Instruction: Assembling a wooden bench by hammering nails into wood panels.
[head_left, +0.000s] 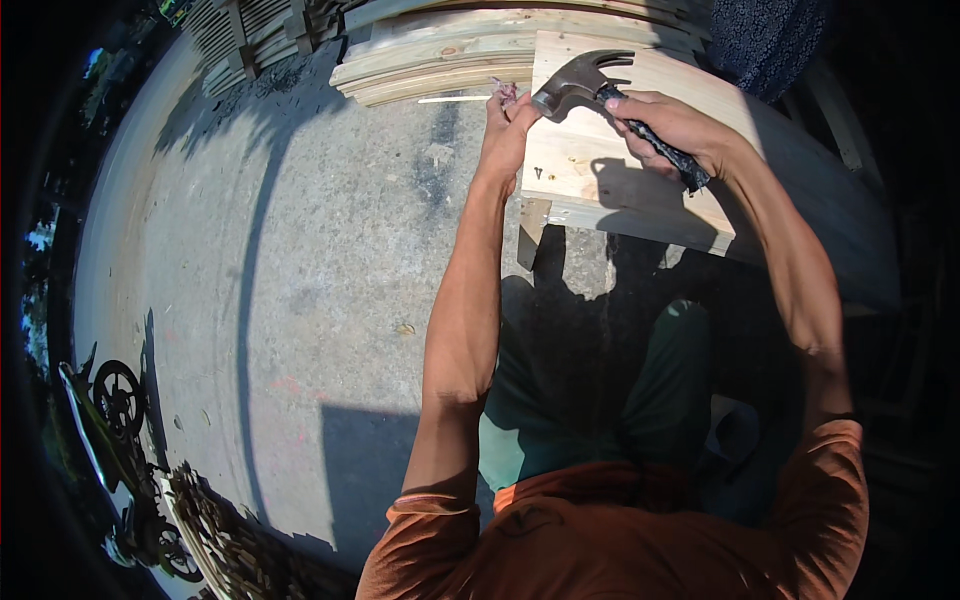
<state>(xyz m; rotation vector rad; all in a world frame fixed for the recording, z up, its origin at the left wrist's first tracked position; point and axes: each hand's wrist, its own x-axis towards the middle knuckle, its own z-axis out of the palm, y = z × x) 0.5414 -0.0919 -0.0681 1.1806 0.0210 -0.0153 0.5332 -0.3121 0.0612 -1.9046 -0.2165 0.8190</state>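
My right hand [665,128] is wrapped round the black grip of a claw hammer [577,82]. The hammer's dark metal head points left, claw to the far side, above a pale wooden board [575,150]. My left hand [507,140] is at the board's left edge, fingers closed on a small crumpled pinkish bag [505,92], apparently plastic. Its thumb is close to the hammer's face; whether they touch I cannot tell. A few small dark nails or screws [538,173] are on the board near my left wrist. A wooden piece [532,232] stands under the board's near left corner.
Stacked planks [440,72] lie beyond the board, with more timber [240,40] at the far left. Dark patterned cloth [768,40] hangs at the far right. A motorcycle [115,450] and a pile of wood strips [235,545] are at the near left, on concrete ground [340,260].
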